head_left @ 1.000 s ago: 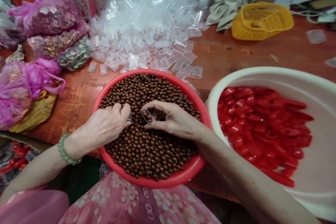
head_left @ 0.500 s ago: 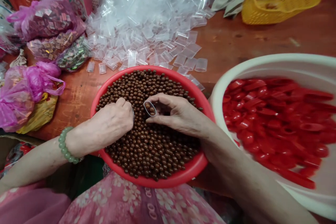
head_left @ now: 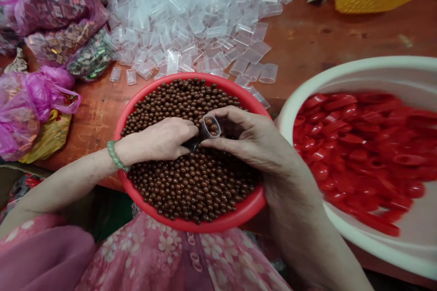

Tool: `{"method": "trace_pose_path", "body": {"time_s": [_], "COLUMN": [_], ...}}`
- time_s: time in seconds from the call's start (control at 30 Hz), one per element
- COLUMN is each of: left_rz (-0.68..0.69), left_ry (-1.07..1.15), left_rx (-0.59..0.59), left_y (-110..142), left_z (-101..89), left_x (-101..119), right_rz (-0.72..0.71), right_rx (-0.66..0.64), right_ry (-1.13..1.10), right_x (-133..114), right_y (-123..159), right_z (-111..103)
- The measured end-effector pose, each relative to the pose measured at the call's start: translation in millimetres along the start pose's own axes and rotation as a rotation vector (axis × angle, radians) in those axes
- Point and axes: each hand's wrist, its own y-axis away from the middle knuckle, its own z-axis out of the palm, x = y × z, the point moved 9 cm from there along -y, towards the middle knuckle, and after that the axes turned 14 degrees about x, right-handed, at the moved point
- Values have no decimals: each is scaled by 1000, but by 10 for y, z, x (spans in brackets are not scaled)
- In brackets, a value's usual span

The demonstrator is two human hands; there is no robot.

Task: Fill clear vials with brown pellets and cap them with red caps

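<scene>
Brown glossy beads (head_left: 191, 182) are lying heaped in a red plastic basin (head_left: 191, 226), and both hands are working just above them. The right hand (head_left: 247, 134) is gripping a short clear plastic tube (head_left: 210, 127) between thumb and curled fingers (head_left: 227, 116), with the tube tilting and its open end facing up and toward the left hand. A few of the beads are sitting inside it, and the tube is resting within the right hand's fingers, clear of the heap. The left hand (head_left: 160, 138) is reaching in from the other side with its fingers bent and closed together. Its fingertips (head_left: 193, 129) are touching or lying just beside the tube; I cannot tell which. Something dark is showing under them, too hidden to tell whether they are holding it. A green bead bracelet (head_left: 115, 155) is circling the left wrist. To the right, a white plastic basin (head_left: 307, 77) is holding red plastic pieces (head_left: 358, 154). Loose clear plastic tubes (head_left: 191, 41) are spreading across the wooden table (head_left: 307, 41) beyond the basin, beside pink plastic bags (head_left: 44, 4).
</scene>
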Motion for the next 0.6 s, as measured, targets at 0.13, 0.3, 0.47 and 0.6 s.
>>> {"method": "trace_pose_path", "body": {"time_s": [0.13, 0.3, 0.47, 0.6], "left_rz": [-66, -261, -388, -406], "left_ry": [351, 1101, 1356, 1397], "left_rx": [60, 59, 163, 273], "left_y": [28, 142, 283, 377], "left_z": [-61, -35, -101, -173], "left_x": [-155, -216, -274, -358], "right_rz": [-3, -31, -44, -34], "right_rx": [39, 61, 44, 34], "right_ry": [-41, -42, -5, 63], "right_x": [5, -45, -99, -52], "right_y": [-2, 11, 49, 67], "right_z": [-13, -3, 47, 122]}}
